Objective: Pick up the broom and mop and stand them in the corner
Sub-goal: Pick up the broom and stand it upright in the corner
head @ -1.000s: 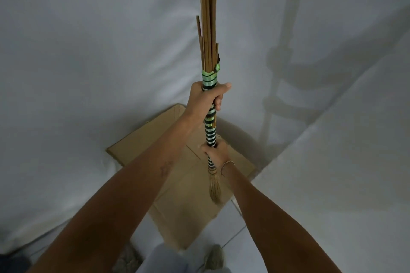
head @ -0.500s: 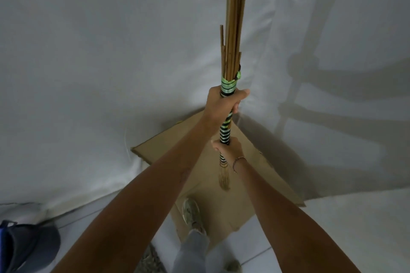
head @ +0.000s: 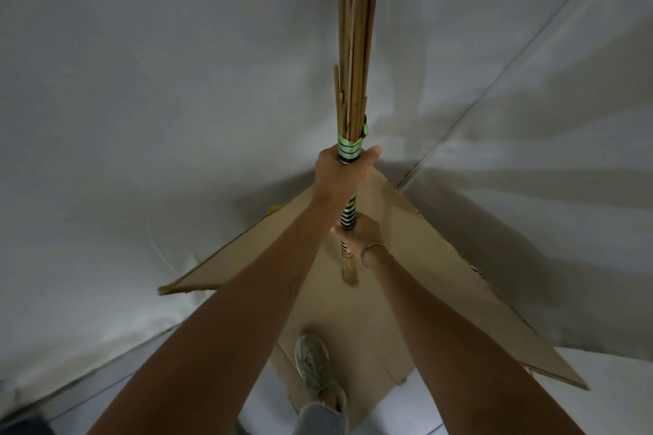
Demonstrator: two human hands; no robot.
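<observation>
Broom-placing step in hand, by the look of it. Long broom of bundled tan sticks with a green-and-black striped taped handle [head: 354, 56] held upright, sticks upward, tufted handle end hanging just above the flat brown cardboard sheet [head: 417, 254] in the corner of the white fabric-draped walls [head: 148, 88]. Left hand [head: 342, 173] wrapped tight round the green tape; right hand [head: 360, 231] closed round the stripes below; both grips pressed together on the handle. One pale sneaker [head: 316, 365] on the cardboard. No mop in view. Next move, probably: lower, lean into the corner, release, then fetch the mop.
</observation>
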